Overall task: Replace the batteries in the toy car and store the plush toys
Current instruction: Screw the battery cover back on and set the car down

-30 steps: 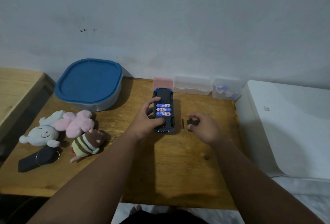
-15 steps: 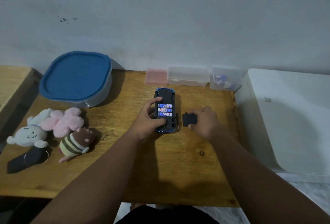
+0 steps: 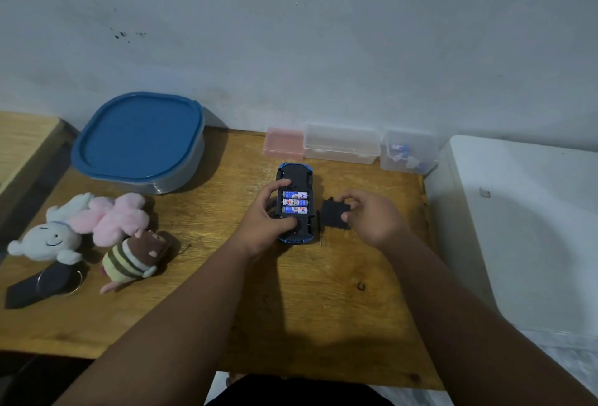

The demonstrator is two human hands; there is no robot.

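My left hand (image 3: 270, 221) grips the upturned toy car (image 3: 295, 203) at frame centre on the bench (image 3: 291, 308) to keep its batteries (image 3: 295, 202) exposed, right hand (image 3: 372, 216) pinches the battery cover (image 3: 336, 214) just beside it, ready to refit.

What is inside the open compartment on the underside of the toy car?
Three batteries lie side by side in the toy car. The left hand hides the car's left side; what lies under the batteries cannot be seen.

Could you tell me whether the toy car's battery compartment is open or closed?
Open: three batteries lie exposed; the right hand holds the cover aside.
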